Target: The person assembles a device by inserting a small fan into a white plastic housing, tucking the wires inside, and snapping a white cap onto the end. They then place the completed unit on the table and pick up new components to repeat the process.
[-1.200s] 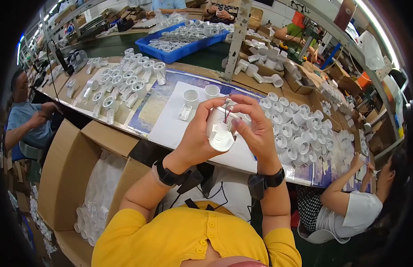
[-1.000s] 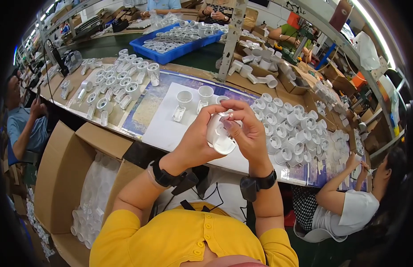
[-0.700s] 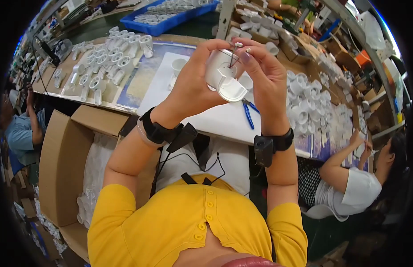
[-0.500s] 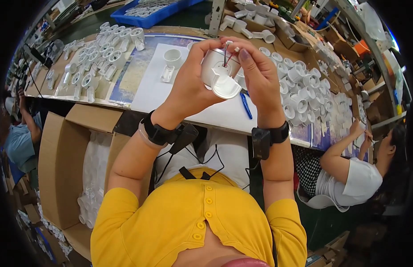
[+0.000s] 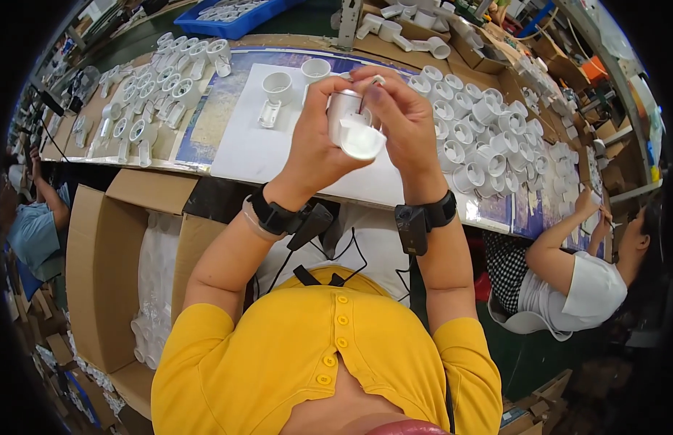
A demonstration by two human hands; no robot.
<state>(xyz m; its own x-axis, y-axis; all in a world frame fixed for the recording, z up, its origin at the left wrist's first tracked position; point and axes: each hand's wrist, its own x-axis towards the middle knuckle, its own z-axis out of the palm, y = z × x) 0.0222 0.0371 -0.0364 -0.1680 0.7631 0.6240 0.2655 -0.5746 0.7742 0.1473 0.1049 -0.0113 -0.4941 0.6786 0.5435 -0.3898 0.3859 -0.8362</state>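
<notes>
Black wristbands [image 5: 443, 209] accompany a yellow buttoned top [image 5: 278, 362] and white trousers [image 5: 380, 246]

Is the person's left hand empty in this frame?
No, the left hand is wrapped around a white cylindrical plastic housing.

A long tabletop [image 5: 209, 138], covered in blue and purple with a worn beige patch, spans the room, and a pale metal post [image 5: 348, 25] rises at its far side before a dark green surface [image 5: 137, 45]. The floor [image 5: 528, 366] at lower right is dark green, with a white, curved-backed chair [image 5: 521, 324] and some cardboard [image 5: 545, 402] on it.
</notes>
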